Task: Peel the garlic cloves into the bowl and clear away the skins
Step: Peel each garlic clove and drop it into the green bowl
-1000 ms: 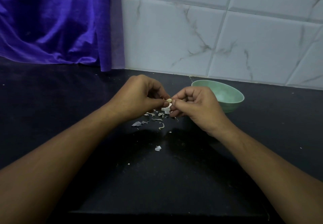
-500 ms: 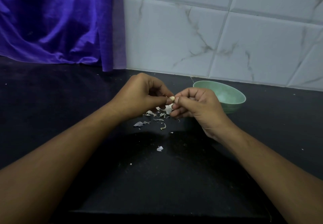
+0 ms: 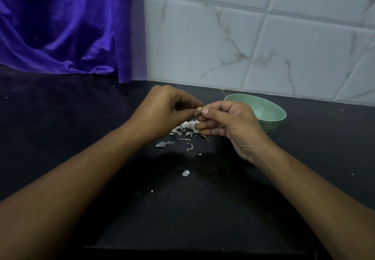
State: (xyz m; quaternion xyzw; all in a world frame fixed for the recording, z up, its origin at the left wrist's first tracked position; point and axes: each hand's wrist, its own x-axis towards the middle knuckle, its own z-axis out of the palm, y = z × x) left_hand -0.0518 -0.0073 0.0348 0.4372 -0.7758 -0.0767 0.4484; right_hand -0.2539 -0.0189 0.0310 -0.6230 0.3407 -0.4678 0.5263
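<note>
Garlic clove (image 3: 198, 109), pale and small, sat pinched between the two hands just above the black countertop (image 3: 60, 121), only its tip showing between the fingertips. The left hand (image 3: 162, 111) was curled, thumb and fingers closed on the clove's left end. The right hand (image 3: 227, 126) met it from the other side, its thumb pressed onto the clove with the nail facing up and its other fingers folded in under the palm. Both hands touched at the clove, and both forearms reached in from the lower corners of the view. Directly beneath the hands lay a heap of white skins (image 3: 187, 127) on the countertop, with thinner curled shreds scattered towards the near side. A greyish flake (image 3: 161, 144) lay a little to the left of the heap, and a lone white scrap (image 3: 185, 173) lay nearer the person, apart from the rest. The green bowl (image 3: 281, 115) stood on the countertop just behind and to the right of the right hand, which hid part of its near rim; what lay inside it could not be made out. Behind it rose a wall of white marbled tiles (image 3: 243, 40), and a purple cloth (image 3: 60, 26) hung at the back left, its hem reaching the countertop.
</note>
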